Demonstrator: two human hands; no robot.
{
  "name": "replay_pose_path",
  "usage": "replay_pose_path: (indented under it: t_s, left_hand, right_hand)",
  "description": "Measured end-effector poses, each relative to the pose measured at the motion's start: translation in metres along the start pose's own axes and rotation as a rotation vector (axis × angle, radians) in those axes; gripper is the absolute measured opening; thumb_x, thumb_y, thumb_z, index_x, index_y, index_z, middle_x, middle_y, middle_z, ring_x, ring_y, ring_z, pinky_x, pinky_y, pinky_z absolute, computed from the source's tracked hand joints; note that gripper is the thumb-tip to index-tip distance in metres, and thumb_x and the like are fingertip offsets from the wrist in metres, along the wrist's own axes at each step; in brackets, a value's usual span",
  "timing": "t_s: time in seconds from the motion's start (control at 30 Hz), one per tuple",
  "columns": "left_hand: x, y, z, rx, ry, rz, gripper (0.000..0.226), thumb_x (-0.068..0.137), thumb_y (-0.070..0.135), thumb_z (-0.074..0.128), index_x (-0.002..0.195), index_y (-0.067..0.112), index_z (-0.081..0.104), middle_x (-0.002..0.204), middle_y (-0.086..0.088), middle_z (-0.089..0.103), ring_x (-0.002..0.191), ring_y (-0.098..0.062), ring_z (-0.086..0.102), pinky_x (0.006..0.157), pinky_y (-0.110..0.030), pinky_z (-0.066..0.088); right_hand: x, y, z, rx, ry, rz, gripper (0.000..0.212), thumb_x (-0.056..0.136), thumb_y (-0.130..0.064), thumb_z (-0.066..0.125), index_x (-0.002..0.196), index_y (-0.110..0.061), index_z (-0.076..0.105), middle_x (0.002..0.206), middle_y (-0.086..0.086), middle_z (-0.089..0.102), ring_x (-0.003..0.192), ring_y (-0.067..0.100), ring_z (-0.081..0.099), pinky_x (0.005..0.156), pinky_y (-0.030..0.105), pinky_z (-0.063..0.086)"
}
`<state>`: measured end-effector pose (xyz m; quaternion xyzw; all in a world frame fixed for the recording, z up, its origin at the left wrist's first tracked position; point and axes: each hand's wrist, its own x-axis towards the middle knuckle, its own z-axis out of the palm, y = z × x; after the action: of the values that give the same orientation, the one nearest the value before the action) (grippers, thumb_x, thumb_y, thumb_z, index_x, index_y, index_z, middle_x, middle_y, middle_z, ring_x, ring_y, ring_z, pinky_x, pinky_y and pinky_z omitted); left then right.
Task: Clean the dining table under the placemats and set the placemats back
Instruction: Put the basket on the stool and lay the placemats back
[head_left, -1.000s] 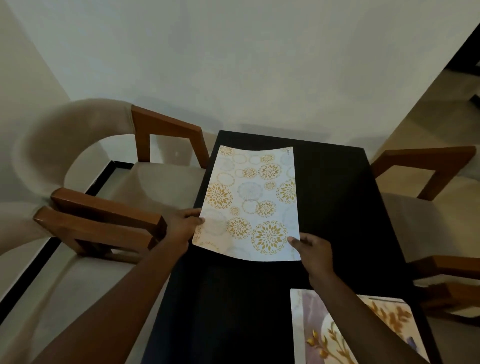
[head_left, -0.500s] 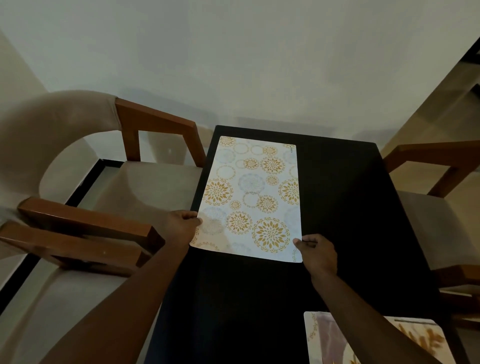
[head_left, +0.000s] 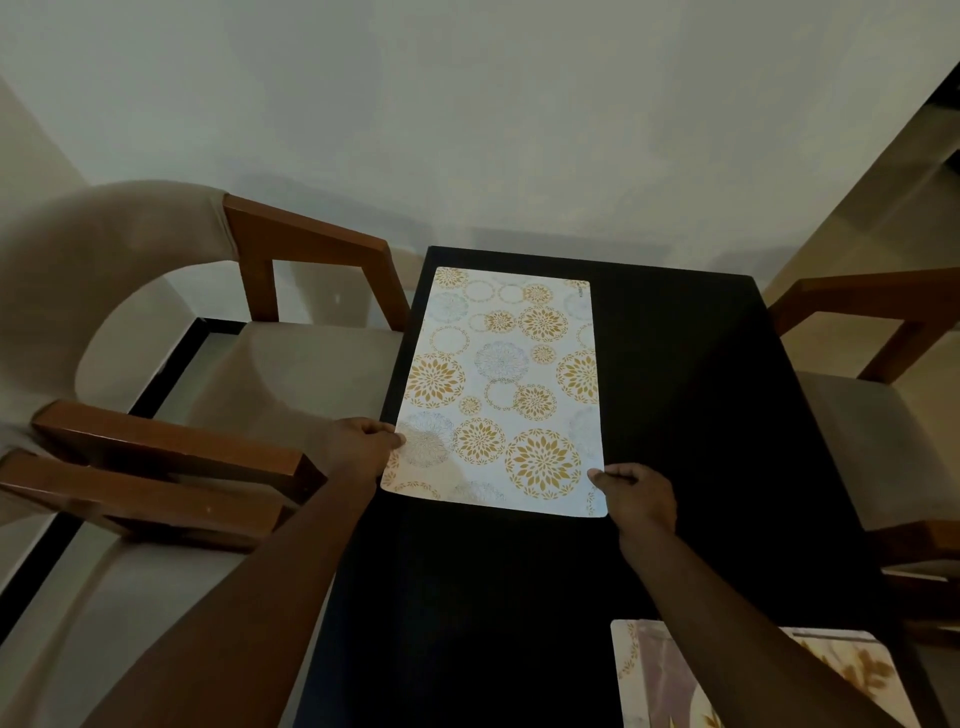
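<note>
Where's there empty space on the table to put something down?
Bare table runs right of the far mat to the table's right edge, and across the middle between that mat and the near mat. It's crowded at the far mat's near corners, where the left hand and right hand hold it.

A white placemat (head_left: 501, 389) patterned with gold and grey medallions was laid lengthwise on the dark table (head_left: 701, 415) at the centre of the frame. Its lower left corner was pinched by the left hand (head_left: 361, 447), its lower right corner by the right hand (head_left: 639, 496). A second placemat (head_left: 660, 675), partly hidden by the right forearm, was seen at the lower right. Wooden chairs (head_left: 249, 364) with beige cushions were seen at either side, before a pale wall (head_left: 467, 130).
</note>
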<state>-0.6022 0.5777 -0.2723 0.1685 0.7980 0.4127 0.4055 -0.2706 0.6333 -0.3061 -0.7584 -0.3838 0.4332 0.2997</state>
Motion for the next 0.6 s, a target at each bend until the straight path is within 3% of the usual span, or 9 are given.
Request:
replay_pose_path:
  t_s: [0.2,0.27,0.4,0.5,0.6]
  left_hand:
    - [0.0018,-0.0004,0.0017,-0.018,0.022,0.000,0.011,0.086,0.001,0.083,0.089,0.004,0.073,0.093,-0.021,0.078,0.084,-0.038,0.078,0.081,-0.058,0.065]
    - [0.0023,0.0002,0.0027,-0.033,0.024,-0.007,0.011,0.086,0.000,0.082,0.088,0.003,0.073,0.092,-0.022,0.078,0.084,-0.038,0.078,0.080,-0.058,0.065]
    - [-0.0010,0.0023,0.0054,-0.045,0.040,0.012,0.011,0.088,-0.001,0.080,0.096,-0.001,0.073,0.089,-0.019,0.075,0.081,-0.037,0.076,0.072,-0.045,0.065]
    - [0.0006,0.0020,0.0063,-0.043,0.047,0.009,0.013,0.088,0.001,0.081,0.083,0.007,0.071,0.079,-0.013,0.073,0.078,-0.035,0.075,0.074,-0.047,0.065]
    - [0.0030,0.0006,0.0065,-0.038,0.054,0.003,0.017,0.087,0.002,0.082,0.080,0.011,0.070,0.085,-0.016,0.076,0.074,-0.032,0.076,0.075,-0.049,0.065]
  right_hand:
    - [-0.0004,-0.0025,0.0019,0.025,0.014,0.024,0.021,0.083,-0.020,0.088,0.083,-0.021,0.067,0.096,0.006,0.073,0.091,0.028,0.070,0.083,0.043,0.060]
    - [0.0015,-0.0036,0.0028,0.039,0.011,0.054,0.021,0.080,-0.020,0.090,0.082,-0.022,0.069,0.095,0.007,0.075,0.089,0.030,0.073,0.084,0.048,0.062]
    - [0.0012,-0.0078,0.0030,0.046,0.015,0.103,0.021,0.078,-0.019,0.091,0.083,-0.021,0.071,0.091,0.007,0.076,0.084,0.031,0.074,0.082,0.052,0.064]
    - [0.0013,-0.0062,0.0029,0.027,0.026,0.090,0.020,0.079,-0.021,0.091,0.082,-0.022,0.070,0.089,0.006,0.076,0.082,0.029,0.075,0.080,0.051,0.065]
    - [-0.0011,-0.0055,0.0035,0.009,0.029,0.073,0.021,0.078,-0.025,0.091,0.082,-0.023,0.071,0.088,0.004,0.076,0.081,0.028,0.075,0.079,0.051,0.065]
